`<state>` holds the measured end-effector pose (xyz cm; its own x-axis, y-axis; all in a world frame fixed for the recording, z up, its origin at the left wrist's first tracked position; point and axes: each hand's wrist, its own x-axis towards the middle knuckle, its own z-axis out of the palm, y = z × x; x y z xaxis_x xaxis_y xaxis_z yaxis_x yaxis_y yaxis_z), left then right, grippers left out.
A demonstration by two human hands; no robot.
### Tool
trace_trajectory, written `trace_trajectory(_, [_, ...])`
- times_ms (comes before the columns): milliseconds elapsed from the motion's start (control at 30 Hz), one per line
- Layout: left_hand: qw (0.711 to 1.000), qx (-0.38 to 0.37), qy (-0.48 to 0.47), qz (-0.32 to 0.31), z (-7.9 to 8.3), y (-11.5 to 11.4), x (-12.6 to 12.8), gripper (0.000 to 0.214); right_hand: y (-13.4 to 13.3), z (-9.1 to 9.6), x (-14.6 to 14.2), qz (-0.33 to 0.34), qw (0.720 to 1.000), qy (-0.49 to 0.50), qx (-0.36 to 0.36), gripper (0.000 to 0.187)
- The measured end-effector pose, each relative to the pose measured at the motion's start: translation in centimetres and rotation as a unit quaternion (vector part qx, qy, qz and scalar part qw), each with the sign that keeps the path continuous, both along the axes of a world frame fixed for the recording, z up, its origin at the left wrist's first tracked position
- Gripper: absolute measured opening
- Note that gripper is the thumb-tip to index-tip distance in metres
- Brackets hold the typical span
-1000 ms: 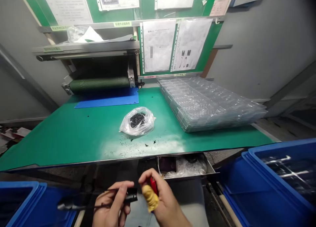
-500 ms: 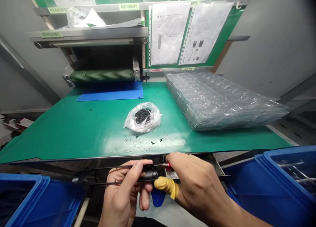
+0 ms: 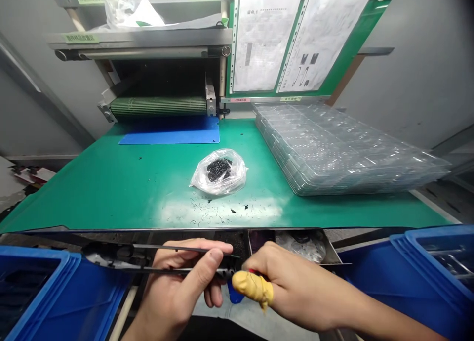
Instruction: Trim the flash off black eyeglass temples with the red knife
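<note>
Black part (image 3: pixel 148 259) is sitting further left than half a second ago, and the right hand (image 3: pixel 292 286) is now clear of the drawer (image 3: pixel 329 252) it was covering.

Left hand (image 3: pixel 174 286) is gripping the black part from below. Its fingers are closed on it, with the index finger (image 3: pixel 207 262) stretching along the part toward the right end. The part is lying level, just below the near table (image 3: pixel 111 192) edge, with its far end over the left blue bin (image 3: pixel 37 291).

Right hand is coming in from the right, knuckles up, fingers closed on a red tool (image 3: pixel 254 271). Only a sliver of red is showing. The yellow finger cot (image 3: pixel 252 287) is pressing right at the part's right end. I can't tell where the tool tip is touching.

Progress, my read:
- Black scraps (image 3: pixel 222 212) are lying along the near table edge, so some pieces are probably done already.
- The piece in hand is mid-work, between both hands, not set down anywhere.
- Bag of small black bits (image 3: pixel 219 172) is sitting mid-table, untouched.
- Clear tray stack (image 3: pixel 344 148) is sitting far right; can't tell if anything is loaded in it.
</note>
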<state>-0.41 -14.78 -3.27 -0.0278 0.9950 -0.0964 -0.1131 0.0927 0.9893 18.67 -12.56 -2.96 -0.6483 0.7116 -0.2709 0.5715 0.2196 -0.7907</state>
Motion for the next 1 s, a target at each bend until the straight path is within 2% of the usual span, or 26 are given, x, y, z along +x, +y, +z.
trace_trajectory(33, [1.000, -0.004, -0.007, -0.001, 0.0, 0.1, -0.1, 0.027, 0.1, 0.2, 0.2, 0.026, 0.996, 0.047, -0.072, 0.064])
trace_trajectory(67, [1.000, -0.012, -0.028, 0.002, -0.1, 0.3, -0.1, 0.029, 0.2, 0.3, 0.4, 0.031, 0.989, 0.089, -0.111, 0.065])
trace_trajectory(100, [0.998, -0.027, -0.060, 0.008, -0.2, 0.5, 0.0, 0.031, 0.1, 0.2, 0.5, 0.013, 0.986, 0.122, -0.109, 0.066])
trace_trajectory(133, [0.994, -0.050, -0.098, 0.014, -0.3, 0.7, 0.2, 0.033, 0.1, 0.1, 0.5, -0.023, 0.987, 0.144, -0.066, 0.066])
trace_trajectory(200, [0.978, -0.108, -0.177, 0.017, -0.4, 1.0, 0.8, 0.037, -0.2, -0.4, 0.1, -0.107, 0.977, 0.151, 0.102, 0.064])
trace_trajectory(267, [0.958, -0.160, -0.237, 0.006, -0.5, 1.2, 1.6, 0.038, -0.4, -1.1, -0.5, -0.158, 0.940, 0.124, 0.276, 0.059])
trace_trajectory(333, [0.940, -0.200, -0.275, -0.007, -0.6, 1.3, 2.2, 0.036, -0.3, -1.6, -1.0, -0.175, 0.901, 0.089, 0.388, 0.053])
trace_trajectory(400, [0.926, -0.229, -0.300, -0.011, -0.5, 1.4, 2.6, 0.034, 0.1, -1.8, -1.2, -0.188, 0.875, 0.057, 0.443, 0.050])
trace_trajectory(500, [0.914, -0.254, -0.315, -0.007, -0.3, 1.8, 3.0, 0.034, 0.8, -1.8, -1.0, -0.203, 0.859, 0.027, 0.469, 0.048])
trace_trajectory(600, [0.916, -0.238, -0.322, 0.015, -0.4, 2.1, 3.4, 0.034, 1.2, -2.1, -0.9, -0.220, 0.863, 0.028, 0.453, 0.050])
trace_trajectory(700, [0.929, -0.208, -0.303, 0.035, -0.8, 2.3, 3.7, 0.037, 1.0, -2.8, -1.3, -0.245, 0.887, 0.080, 0.383, 0.056])
trace_trajectory(800, [0.947, -0.183, -0.261, 0.044, -1.2, 2.3, 3.6, 0.038, 0.4, -3.2, -2.1, -0.250, 0.930, 0.130, 0.235, 0.062])
trace_trajectory(867, [0.958, -0.146, -0.241, 0.048, -1.4, 2.4, 3.3, 0.036, -0.2, -3.3, -2.5, -0.217, 0.956, 0.158, 0.116, 0.066])
trace_trajectory(933, [0.966, -0.106, -0.227, 0.057, -1.6, 2.6, 2.8, 0.034, -0.6, -3.4, -2.7, -0.161, 0.965, 0.203, 0.031, 0.069])
trace_trajectory(1000, [0.973, -0.079, -0.208, 0.060, -2.0, 3.0, 2.3, 0.033, -0.7, -3.6, -2.7, -0.150, 0.955, 0.254, -0.030, 0.068])
